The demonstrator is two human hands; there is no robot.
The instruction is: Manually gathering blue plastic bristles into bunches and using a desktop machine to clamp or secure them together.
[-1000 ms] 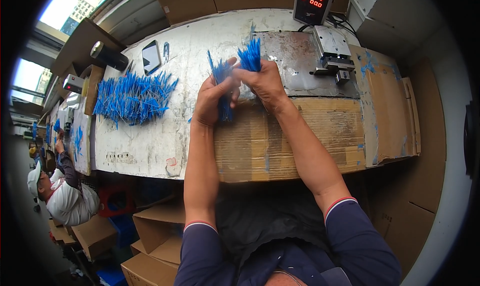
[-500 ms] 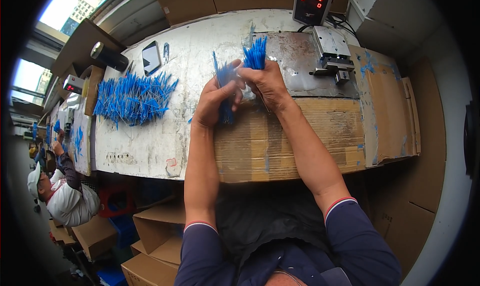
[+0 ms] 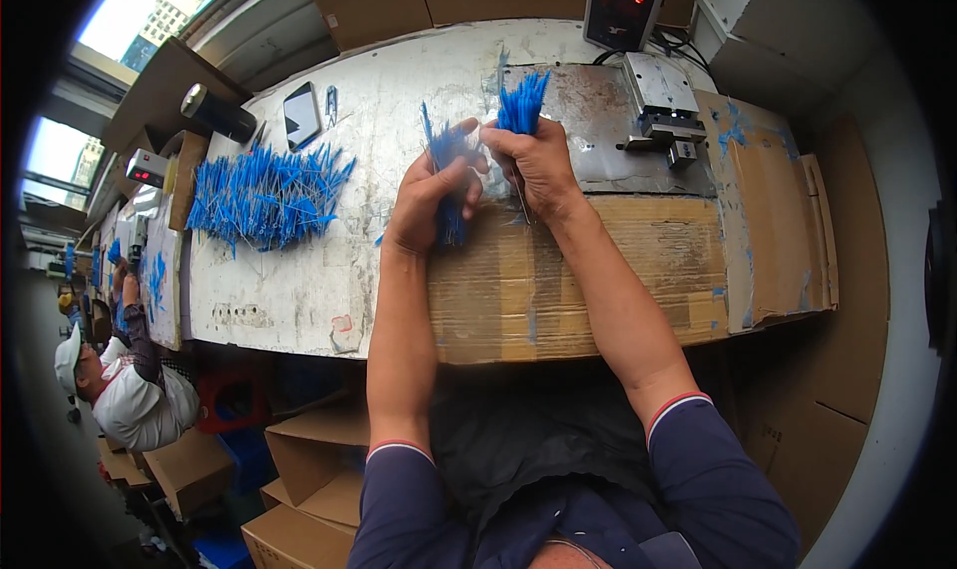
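Note:
Close together above the table, my two hands each hold a bunch of thin blue twisted-wire brushes. In my left hand (image 3: 433, 198) the bunch (image 3: 451, 228) is blurred by motion, with blue ends showing above and below the fingers. Thumb and fingers curl around it. My right hand (image 3: 535, 162) grips a denser bunch (image 3: 523, 103), its blue bristled ends pointing away from me and thin bare wire stems poking out below the palm. The right thumb tip is close to the left fingers; whether they touch I cannot tell. A large pile of such brushes (image 3: 264, 195) lies on the left.
A metal fixture (image 3: 663, 101) stands on a steel plate (image 3: 588, 145) at the right, a red-digit display box (image 3: 625, 9) behind it. Flattened cardboard (image 3: 578, 280) covers the near edge. Phone (image 3: 301, 114), small snips (image 3: 331, 106) and black cylinder (image 3: 217, 113) lie far left. A co-worker (image 3: 130, 390) sits left.
My right hand has shifted slightly to the right with its bunch, away from the left hand. The left hand stays nearly in place. The co-worker's arms have moved a little.

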